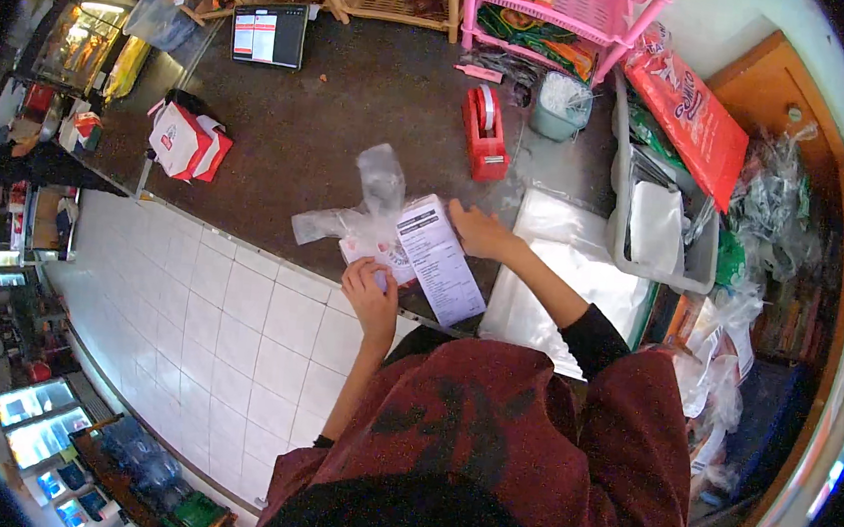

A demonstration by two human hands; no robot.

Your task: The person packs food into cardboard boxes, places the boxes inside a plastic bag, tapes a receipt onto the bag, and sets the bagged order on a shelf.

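A printed paper receipt (441,261) lies slanted at the dark counter's near edge, partly over a white and red package in a clear plastic bag (380,203), whose handles spread out above it. My right hand (479,231) is at the receipt's upper right edge, fingers bent; whether it pinches the paper is unclear. My left hand (371,289) rests on the lower left of the bagged package, its fingers curled near a small pale bluish thing that I cannot identify. A red tape dispenser (487,137) stands beyond my right hand.
A stack of clear plastic bags (564,276) lies right, beside a grey bin (700,269) of packaging. Further off are a teal cup (558,128), pink rack (601,25), tablet (269,35) and red-and-white boxes (180,141). A person's dark sleeve (61,166) shows far left.
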